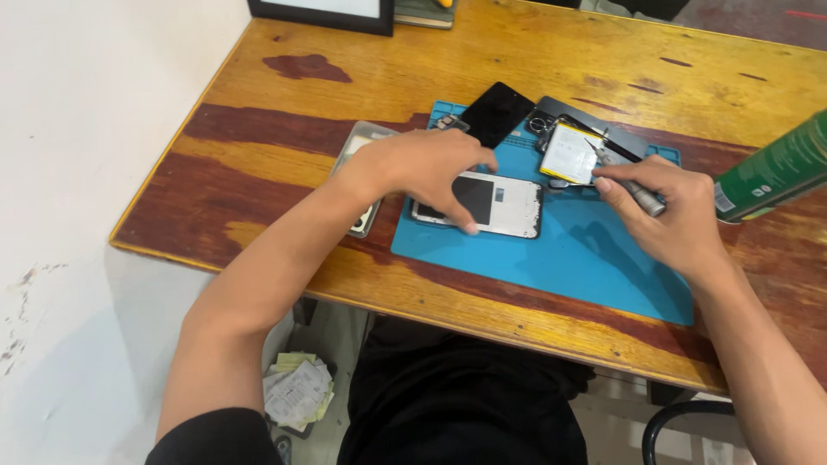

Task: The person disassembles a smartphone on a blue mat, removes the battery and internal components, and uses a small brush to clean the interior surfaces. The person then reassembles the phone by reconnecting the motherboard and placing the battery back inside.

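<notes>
Wooden table [603,52], blue mat [594,258] on top — left hand [422,168] presses spread fingertips onto the opened phone [508,205] lying there, right hand [676,211] pinching a screwdriver [629,176] just beside it.

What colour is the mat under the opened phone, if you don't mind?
The mat is blue, seen clearly in the head view.

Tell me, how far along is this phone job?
Already apart: a black screen panel and a battery lie on the blue mat. In hand: the left hand steadies the opened phone frame, while the right hand holds a screwdriver. Nothing looks put back together yet.
</notes>
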